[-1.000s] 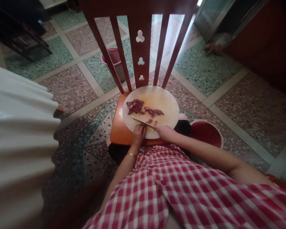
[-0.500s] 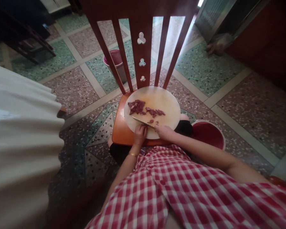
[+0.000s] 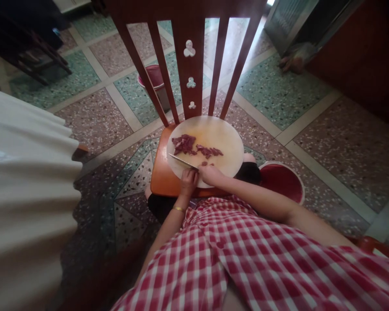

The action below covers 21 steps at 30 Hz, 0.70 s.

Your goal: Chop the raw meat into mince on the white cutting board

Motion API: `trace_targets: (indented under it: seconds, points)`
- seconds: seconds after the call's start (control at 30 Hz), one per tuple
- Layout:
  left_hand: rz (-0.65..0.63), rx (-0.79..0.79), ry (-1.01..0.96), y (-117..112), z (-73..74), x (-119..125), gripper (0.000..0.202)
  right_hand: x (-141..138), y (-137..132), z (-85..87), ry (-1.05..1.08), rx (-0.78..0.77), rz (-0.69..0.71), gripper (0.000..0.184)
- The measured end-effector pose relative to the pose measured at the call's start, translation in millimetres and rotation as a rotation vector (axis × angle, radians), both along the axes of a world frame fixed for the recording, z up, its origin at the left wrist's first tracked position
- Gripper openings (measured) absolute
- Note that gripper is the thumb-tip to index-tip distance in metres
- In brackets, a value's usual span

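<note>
A round white cutting board (image 3: 228,136) lies on the wooden chair seat (image 3: 162,172) in front of me. My right hand (image 3: 211,175) is closed around the handle of a knife (image 3: 183,161), whose blade points left across the board's near part. Just below the blade, my left hand (image 3: 188,182) rests at the board's near edge with its fingers curled; whatever is under them is hidden. Beyond the knife sits a pile of raw red meat (image 3: 183,144). To its right are cut meat strips (image 3: 209,151), and small meat bits (image 3: 205,163) lie near my right hand.
The chair's slatted back (image 3: 194,65) rises behind the board. A red-lined bucket (image 3: 282,181) stands on the floor by my right knee, and a second bin (image 3: 155,77) is behind the chair. Pale pleated cloth (image 3: 29,185) hangs at the left.
My right hand and the knife have shifted left, so the blade tip now reaches closer to the board's left edge. My left hand stays at the near edge, fingers still curled.
</note>
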State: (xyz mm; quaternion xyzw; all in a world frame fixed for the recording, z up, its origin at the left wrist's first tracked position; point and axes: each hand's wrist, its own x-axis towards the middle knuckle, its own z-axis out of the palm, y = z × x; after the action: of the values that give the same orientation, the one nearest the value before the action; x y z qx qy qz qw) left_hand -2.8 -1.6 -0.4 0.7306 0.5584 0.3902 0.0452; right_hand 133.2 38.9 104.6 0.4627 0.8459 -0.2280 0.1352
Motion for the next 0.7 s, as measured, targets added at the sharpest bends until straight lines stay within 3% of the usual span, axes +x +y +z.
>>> trace_targets:
  seconds: [0.1,0.37,0.53,0.7]
  points:
    - [0.012,-0.038,0.006,-2,3.1,1,0.012,4,-1,-1.5,0.024,0.012,0.007,0.027]
    - [0.045,-0.021,-0.029,-1,2.3,1,0.012,51,-15,5.9,-0.063,-0.078,-0.028,0.033]
    - [0.039,-0.035,-0.040,-2,-1.1,0,0.012,38,-13,6.5,-0.042,-0.072,-0.018,0.031]
    - [0.033,-0.051,-0.053,-2,-1.6,-1,0.013,1,1,2.1,-0.019,-0.038,0.011,0.030]
